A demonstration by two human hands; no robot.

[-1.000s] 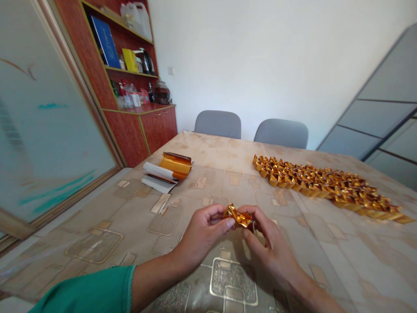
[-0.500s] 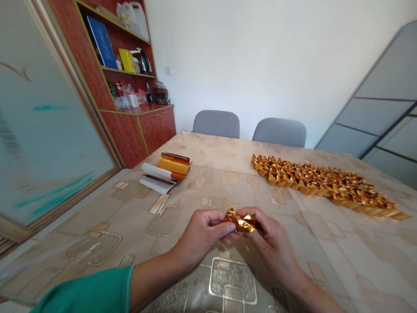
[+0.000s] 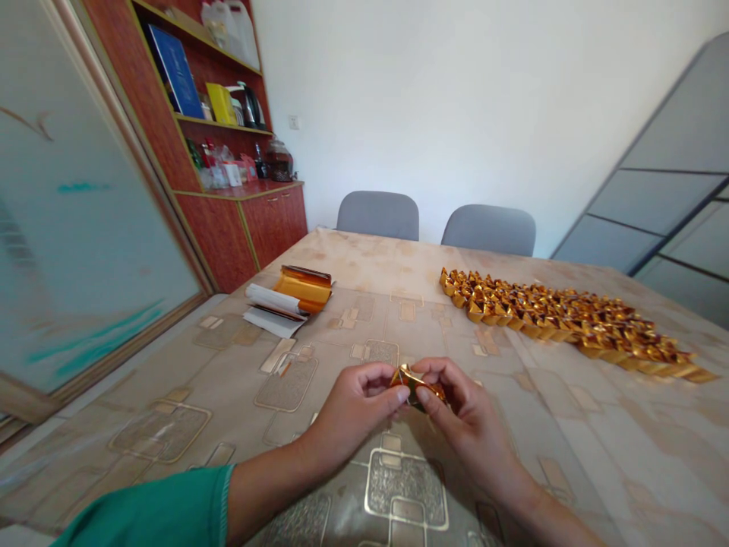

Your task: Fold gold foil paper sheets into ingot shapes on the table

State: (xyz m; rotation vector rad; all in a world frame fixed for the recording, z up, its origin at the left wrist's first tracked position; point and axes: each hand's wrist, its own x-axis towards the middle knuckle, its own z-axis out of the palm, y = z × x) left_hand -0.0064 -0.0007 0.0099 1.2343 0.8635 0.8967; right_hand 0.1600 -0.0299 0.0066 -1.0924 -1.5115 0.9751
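Between my two hands is a small folded piece of shiny gold foil (image 3: 405, 374), held above the near middle of the table. My left hand (image 3: 364, 395) pinches its left end between thumb and fingers. My right hand (image 3: 461, 403) grips the right part, its thumb pressed on the near side. Many folded gold foil pieces (image 3: 547, 311) stand packed in rows at the right of the table. To the left, a curled stack of gold sheets (image 3: 304, 289) lies beside curled white-backed sheets (image 3: 276, 298).
The table (image 3: 353, 258) has a patterned cover. Two grey chairs (image 3: 378, 216) stand at its far side against the white wall. A red-brown cabinet (image 3: 273, 224) with loaded shelves is at the back left, beside a frosted glass door (image 3: 80, 190).
My right thumb has moved left along the foil, closer to my left thumb. The foil piece looks more compact, with less of it showing at the right. The table items have stayed put.
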